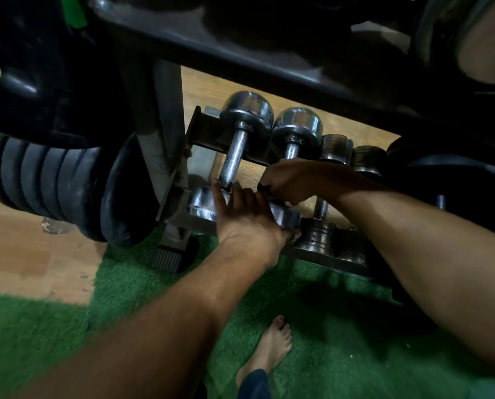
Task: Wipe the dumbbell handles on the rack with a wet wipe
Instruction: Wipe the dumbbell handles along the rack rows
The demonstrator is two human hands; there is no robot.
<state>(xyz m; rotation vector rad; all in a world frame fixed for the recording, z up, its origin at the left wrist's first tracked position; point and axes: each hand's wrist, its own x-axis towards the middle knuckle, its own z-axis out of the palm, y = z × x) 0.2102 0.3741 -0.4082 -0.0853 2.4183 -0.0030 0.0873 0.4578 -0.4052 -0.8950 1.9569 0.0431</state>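
Note:
The low dumbbell rack (203,131) holds a row of chrome dumbbells. The first dumbbell (233,159) shows its knurled handle bare. My left hand (246,223) rests flat on that dumbbell's near head, fingers straight and thumb reaching under the neighbouring head. My right hand (286,180) curls round the handle of the second dumbbell (296,125), hiding most of that handle. A small dark scrap shows at its fingertips; I cannot make out a wet wipe plainly. A third, darker dumbbell (322,207) lies just right of my right hand.
A stack of black weight plates (53,180) hangs left of the rack's upright post (160,125). A thick dark beam (240,44) with more weights runs overhead. Green turf (125,283) and wooden floor lie below, and my bare foot (272,349) stands on the turf.

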